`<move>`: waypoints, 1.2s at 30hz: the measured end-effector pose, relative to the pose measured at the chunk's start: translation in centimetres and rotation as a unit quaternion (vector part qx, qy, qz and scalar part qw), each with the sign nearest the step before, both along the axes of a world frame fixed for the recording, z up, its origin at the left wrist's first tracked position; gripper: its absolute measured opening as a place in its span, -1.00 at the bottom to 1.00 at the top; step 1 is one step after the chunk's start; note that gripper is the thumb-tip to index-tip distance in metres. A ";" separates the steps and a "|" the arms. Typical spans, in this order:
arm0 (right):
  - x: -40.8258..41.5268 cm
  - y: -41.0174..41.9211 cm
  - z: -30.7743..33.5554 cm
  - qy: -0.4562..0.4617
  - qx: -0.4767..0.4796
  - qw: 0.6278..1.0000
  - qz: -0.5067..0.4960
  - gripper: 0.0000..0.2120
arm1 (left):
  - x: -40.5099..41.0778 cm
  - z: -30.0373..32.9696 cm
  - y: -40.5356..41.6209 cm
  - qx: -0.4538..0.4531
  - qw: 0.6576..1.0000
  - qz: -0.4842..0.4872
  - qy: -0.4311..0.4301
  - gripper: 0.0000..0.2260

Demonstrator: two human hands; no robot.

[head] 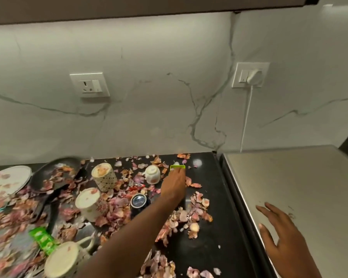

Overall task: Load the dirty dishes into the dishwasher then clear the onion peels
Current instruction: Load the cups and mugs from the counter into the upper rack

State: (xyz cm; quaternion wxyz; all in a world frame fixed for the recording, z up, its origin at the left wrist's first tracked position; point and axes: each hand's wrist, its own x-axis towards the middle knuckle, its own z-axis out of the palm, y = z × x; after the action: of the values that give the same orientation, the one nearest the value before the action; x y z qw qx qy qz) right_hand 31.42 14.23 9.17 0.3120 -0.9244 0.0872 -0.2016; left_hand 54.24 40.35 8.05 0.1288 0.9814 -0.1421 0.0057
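Onion peels (117, 205) and upturned cups (104, 176) crowd the black counter (213, 237) from 7 to 10 o'clock, around a frying pan (54, 173). Barer counter lies toward 5 o'clock, beside the steel appliance top (289, 187) at 3 o'clock.

Warm under-cabinet glow, wide-angle edge warp, soft blur lower left.

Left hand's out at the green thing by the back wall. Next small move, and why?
Probably close the left hand on the small lime-green plastic piece and lift it clear: the fingers already lie on it, and it sits among the papery onion peels on the black countertop. The right hand rests open on the steel surface.
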 end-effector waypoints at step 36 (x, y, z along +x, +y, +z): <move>-3.2 -3.1 0.6 0.036 0.027 0.998 -0.036 -0.60 | -4.1 2.6 -4.0 -0.834 0.324 0.365 0.258 -0.53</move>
State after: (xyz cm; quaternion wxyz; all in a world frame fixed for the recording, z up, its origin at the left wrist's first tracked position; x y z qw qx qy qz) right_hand 28.24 11.16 9.77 0.3259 -0.9186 0.1371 -0.1767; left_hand 50.13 36.36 10.61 0.8945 0.2636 0.3506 -0.0860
